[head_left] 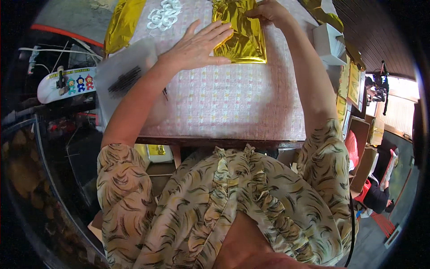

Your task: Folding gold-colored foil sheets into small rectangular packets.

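Note:
A shiny gold foil sheet lies on the pink checked tablecloth at the far middle of the table. My left hand rests flat on the cloth with fingers spread, its fingertips pressing the foil's left edge. My right hand pinches the foil's top right corner between closed fingers. The foil's upper part looks crumpled.
Another gold foil strip lies at the far left, beside white plastic rings. A clear bag with dark items sits left. White boxes and yellow sheets stand right. The table's wooden front edge is near my body.

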Available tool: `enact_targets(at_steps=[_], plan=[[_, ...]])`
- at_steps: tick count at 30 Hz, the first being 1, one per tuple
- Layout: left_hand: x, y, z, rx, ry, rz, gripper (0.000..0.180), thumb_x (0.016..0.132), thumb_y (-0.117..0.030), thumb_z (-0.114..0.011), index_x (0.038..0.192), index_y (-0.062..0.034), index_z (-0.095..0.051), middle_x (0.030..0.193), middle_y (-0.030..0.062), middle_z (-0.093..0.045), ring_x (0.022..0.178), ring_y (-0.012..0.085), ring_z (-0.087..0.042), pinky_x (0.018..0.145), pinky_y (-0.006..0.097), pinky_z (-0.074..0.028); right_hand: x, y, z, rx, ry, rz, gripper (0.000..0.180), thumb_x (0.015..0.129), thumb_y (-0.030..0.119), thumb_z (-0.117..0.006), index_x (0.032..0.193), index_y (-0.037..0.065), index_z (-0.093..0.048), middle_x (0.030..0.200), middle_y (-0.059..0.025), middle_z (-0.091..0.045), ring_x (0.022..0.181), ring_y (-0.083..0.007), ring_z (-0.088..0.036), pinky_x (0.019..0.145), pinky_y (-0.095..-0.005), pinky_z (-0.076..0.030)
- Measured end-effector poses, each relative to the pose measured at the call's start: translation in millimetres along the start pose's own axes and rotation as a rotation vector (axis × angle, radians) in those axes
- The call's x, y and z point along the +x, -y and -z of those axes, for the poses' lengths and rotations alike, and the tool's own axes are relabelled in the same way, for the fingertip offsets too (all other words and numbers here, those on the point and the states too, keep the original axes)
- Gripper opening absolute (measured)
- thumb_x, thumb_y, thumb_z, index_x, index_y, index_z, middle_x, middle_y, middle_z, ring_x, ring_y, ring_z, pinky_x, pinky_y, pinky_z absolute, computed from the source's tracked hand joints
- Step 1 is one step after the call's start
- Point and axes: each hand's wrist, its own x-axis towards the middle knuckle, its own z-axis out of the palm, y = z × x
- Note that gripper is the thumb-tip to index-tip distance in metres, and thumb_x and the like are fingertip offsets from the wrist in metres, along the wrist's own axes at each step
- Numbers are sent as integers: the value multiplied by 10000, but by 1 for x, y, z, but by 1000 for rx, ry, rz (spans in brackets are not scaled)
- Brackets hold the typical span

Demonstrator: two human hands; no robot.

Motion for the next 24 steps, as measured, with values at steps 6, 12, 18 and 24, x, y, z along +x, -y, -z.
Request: enact_targets(at_steps=[6,12,18,24], plan=[[0,0,10,-103,-216,-58,943,891,-655,-654,1622,-164,-319,1698,55,-269,1572,270,-224,1257,568,-165,-56,40,37,111,-118,225,253,771,220,-905,804,11,-766,697,-68,-708,589,-151,-597,578,-310,-497],[-15,-31,75,-126,-823,-114,411,781,-79,-849,1155,-100,-681,1310,108,-643,1249,317,-603,1051,406,-473,-162,32,56,-105,-494,1031,200,943,123,-738,1071,-29,-717,998,-74,-749,962,-170,-681,800,-305,-530],[-52,-23,58,-308,-748,66,251,847,17,-703,1081,-71,-685,1170,114,-680,1097,329,-661,951,412,-530,-221,-42,-1,-421,-334,1231,269,765,58,-749,1019,53,-659,1102,-64,-711,970,-255,-663,865,-391,-487],[-24,-31,44,-325,-544,-134,241,939,-24,-646,1176,-43,-683,1278,118,-664,1178,318,-638,1002,416,-511,-238,-69,-26,-521,-317,1191,403,742,69,-721,1142,80,-676,1219,-67,-680,1049,-243,-646,899,-395,-494]])
